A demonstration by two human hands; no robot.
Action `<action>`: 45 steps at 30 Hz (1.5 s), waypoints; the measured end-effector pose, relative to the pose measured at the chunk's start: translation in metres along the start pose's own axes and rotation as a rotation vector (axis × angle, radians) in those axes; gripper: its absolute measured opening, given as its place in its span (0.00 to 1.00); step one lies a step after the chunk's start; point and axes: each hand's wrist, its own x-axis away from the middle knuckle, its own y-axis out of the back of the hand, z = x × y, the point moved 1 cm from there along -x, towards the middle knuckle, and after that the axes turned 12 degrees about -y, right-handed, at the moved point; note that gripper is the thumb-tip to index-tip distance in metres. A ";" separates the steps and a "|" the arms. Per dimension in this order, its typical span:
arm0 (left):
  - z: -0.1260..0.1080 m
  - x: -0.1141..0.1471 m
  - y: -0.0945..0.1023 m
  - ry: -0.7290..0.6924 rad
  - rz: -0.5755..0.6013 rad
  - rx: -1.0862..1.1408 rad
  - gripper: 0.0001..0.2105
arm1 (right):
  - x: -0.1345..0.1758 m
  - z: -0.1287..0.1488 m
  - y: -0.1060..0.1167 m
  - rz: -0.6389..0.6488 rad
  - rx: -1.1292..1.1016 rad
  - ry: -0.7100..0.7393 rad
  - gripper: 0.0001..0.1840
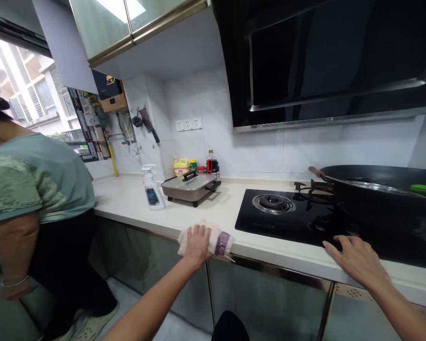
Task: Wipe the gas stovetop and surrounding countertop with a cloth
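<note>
My left hand (198, 245) presses a pale pink cloth (216, 237) with a purple band against the front edge of the white countertop (218, 215). The fingers lie over the cloth, and part of it hangs past the edge. My right hand (360, 259) rests with its fingers apart on the front rim of the black gas stove (270, 221), holding nothing. A white spray bottle (152, 189) and a lidded electric pan (190, 187) stand on the counter beyond my left hand.
A large black wok (383, 192) sits on the right burner, with a smaller pan and a green handle in it. The range hood (323, 66) overhangs the stove. Bottles (213, 163) line the wall. At left another person (46, 180) bends over.
</note>
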 end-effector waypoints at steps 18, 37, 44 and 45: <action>-0.241 -0.055 -0.020 -0.710 -0.461 0.047 0.24 | 0.003 -0.001 0.024 0.066 0.061 0.116 0.27; 0.104 0.021 -0.001 0.017 0.046 0.021 0.44 | 0.005 -0.017 0.001 -0.085 0.483 0.478 0.31; 0.060 0.017 0.003 0.017 0.100 0.034 0.42 | 0.004 -0.014 -0.006 -0.070 0.440 0.448 0.32; 0.046 0.014 0.002 -0.010 0.102 0.044 0.42 | 0.004 -0.015 -0.007 -0.065 0.440 0.455 0.33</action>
